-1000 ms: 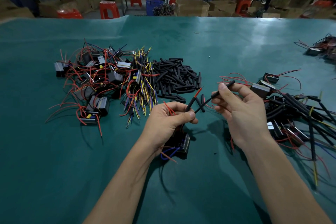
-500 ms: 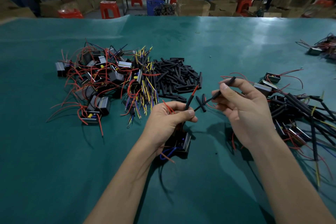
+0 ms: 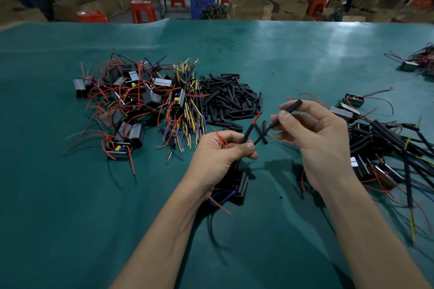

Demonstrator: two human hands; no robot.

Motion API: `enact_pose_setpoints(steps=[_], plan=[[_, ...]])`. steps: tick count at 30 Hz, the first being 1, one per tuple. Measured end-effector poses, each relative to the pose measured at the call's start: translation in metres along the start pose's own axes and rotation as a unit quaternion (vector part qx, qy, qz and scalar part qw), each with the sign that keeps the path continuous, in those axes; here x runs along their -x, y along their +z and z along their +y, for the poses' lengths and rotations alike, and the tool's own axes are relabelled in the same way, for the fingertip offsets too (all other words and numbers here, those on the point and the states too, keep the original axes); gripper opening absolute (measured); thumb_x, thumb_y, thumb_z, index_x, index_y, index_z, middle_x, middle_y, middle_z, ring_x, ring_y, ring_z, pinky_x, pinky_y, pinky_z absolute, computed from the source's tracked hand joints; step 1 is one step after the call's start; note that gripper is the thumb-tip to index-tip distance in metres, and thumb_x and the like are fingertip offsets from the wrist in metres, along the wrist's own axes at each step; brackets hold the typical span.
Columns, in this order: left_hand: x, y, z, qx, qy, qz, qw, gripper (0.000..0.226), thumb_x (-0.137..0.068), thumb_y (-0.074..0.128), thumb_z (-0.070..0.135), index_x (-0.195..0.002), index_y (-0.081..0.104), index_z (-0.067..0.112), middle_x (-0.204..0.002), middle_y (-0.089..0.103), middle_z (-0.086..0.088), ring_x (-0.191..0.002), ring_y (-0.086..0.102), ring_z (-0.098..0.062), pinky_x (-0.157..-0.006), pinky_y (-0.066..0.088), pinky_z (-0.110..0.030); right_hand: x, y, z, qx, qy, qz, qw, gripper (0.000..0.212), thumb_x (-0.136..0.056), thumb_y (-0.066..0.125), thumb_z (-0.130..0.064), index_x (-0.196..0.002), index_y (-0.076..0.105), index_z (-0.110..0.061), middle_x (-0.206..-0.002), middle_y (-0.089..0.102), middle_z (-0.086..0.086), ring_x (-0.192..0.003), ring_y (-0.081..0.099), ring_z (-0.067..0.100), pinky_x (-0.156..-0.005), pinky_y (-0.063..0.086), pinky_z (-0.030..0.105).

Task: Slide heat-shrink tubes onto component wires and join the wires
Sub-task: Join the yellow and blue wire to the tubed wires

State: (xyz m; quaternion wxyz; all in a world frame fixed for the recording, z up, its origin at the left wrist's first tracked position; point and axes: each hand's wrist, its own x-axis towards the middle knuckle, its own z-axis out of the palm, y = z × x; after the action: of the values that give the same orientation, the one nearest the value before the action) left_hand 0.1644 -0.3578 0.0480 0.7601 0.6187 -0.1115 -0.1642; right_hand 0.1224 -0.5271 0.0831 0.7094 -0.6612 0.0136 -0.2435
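My left hand (image 3: 218, 157) grips a black component (image 3: 238, 186) from above and pinches its wires between thumb and fingers. A red wire (image 3: 256, 118) with a black heat-shrink tube on it sticks up from that pinch. My right hand (image 3: 319, 138) pinches a black heat-shrink tube (image 3: 291, 107) threaded on a thin black wire that runs down to my left thumb. Two loose tubes (image 3: 261, 130) lie on the mat between my hands.
A heap of black tubes (image 3: 229, 98) lies mid-table. Left of it are loose ring-terminal leads (image 3: 185, 110) and a pile of components with red wires (image 3: 122, 101). Components with long sleeved wires (image 3: 385, 145) spread at right. The table has a green mat (image 3: 70, 218).
My right hand has shifted slightly, moving the tube a little along the black wire. My left hand holds the component in the same place.
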Motion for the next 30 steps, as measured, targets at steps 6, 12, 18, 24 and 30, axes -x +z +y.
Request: enact_pose_setpoints(steps=[6,12,18,24,30], plan=[[-0.002,-0.001,-0.003,-0.011,0.014,-0.005,1.0,0.007,-0.088,0.071,-0.001,-0.085,0.07,0.006,-0.073,0.075,-0.013,-0.065,0.069,-0.015,-0.074,0.055,-0.034,0.0,0.003,0.008,0.084,-0.011,0.027,0.996,0.012,-0.089,0.078,-0.01,-0.083,0.07,-0.017,-0.076,0.076,0.007,-0.068,0.073,0.02,-0.06,0.055,0.023],[-0.003,-0.002,-0.006,-0.003,0.038,-0.019,0.999,0.005,-0.089,0.068,-0.003,-0.091,0.066,0.001,-0.075,0.074,-0.011,-0.064,0.067,-0.014,-0.066,0.057,-0.028,0.005,0.008,0.009,0.025,0.105,-0.067,0.992,0.012,-0.085,0.078,-0.005,-0.079,0.071,-0.012,-0.074,0.075,0.01,-0.068,0.073,0.023,-0.062,0.058,0.029],[-0.002,-0.002,-0.005,-0.089,0.098,-0.048,0.99,0.008,-0.097,0.06,0.0,-0.096,0.056,0.007,-0.081,0.069,-0.005,-0.074,0.063,-0.011,-0.072,0.049,-0.019,0.002,0.004,0.012,0.039,0.135,-0.106,0.984,0.006,-0.08,0.081,-0.009,-0.081,0.075,-0.008,-0.074,0.075,0.009,-0.067,0.071,0.017,-0.059,0.055,0.023],[-0.001,-0.007,-0.008,-0.144,0.103,-0.075,0.981,0.008,-0.102,0.055,0.007,-0.109,0.057,0.003,-0.093,0.065,-0.02,-0.085,0.057,-0.015,-0.08,0.047,-0.032,0.001,0.002,0.02,0.061,0.163,-0.124,0.977,0.033,-0.057,0.089,-0.033,-0.077,0.08,-0.009,-0.061,0.063,0.005,-0.051,0.05,0.01,-0.047,0.039,0.021],[-0.003,-0.008,-0.007,-0.084,0.077,-0.092,0.989,0.017,-0.1,0.051,-0.006,-0.108,0.058,0.008,-0.087,0.072,-0.003,-0.081,0.067,-0.011,-0.082,0.053,-0.024,0.001,0.001,0.02,0.019,0.184,-0.141,0.973,0.026,-0.064,0.086,-0.026,-0.078,0.079,-0.005,-0.072,0.071,0.018,-0.063,0.066,0.019,-0.054,0.051,0.023]])
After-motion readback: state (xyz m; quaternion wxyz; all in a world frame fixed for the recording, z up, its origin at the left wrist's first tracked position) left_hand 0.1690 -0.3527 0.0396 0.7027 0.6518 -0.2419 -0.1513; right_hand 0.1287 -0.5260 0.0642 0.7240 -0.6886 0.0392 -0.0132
